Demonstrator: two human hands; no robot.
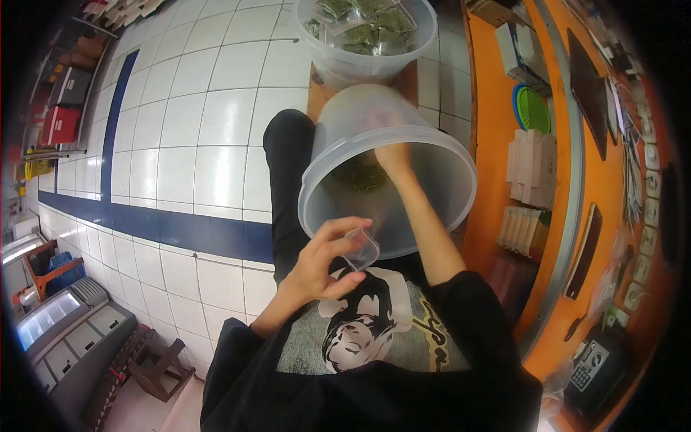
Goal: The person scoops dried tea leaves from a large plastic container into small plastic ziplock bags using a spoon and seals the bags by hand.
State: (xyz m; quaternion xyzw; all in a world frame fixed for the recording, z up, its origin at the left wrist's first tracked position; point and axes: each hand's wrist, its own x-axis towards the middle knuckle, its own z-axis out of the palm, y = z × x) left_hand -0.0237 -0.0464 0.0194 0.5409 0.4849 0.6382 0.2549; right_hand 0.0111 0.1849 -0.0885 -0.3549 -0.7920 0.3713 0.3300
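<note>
Landmark: large translucent white plastic bucket (pixel 337 119), tipped on its side, mouth toward the wearer, near rim at the lap. Loose dark-green plant-like material (pixel 360 175) lies inside the bucket, low down. Left hand (pixel 320 263): just in front of the bucket's mouth, curled in a C, thumb and fingers apart by the width of a small clear plastic packet (pixel 363 250), pinched by its edges. Packet looks spread open, nothing visible in it. Right hand (pixel 392 153): inside the bucket, past the rim, blurred through the wall; can't tell how far closed or whether it has hold of anything. Second translucent round tub (pixel 358 70), upright, sits beyond the bucket, piled with clear packets of green stuff (pixel 381 39).

Handling, my judgement: light edge pinch, so the thin packet walls don't buckle; packet mouth wide and near the bucket's rim, so loose bits drop back inside. Bucket could roll; brace it with the legs. Right wrist should clear the rim without knocking it.
</note>
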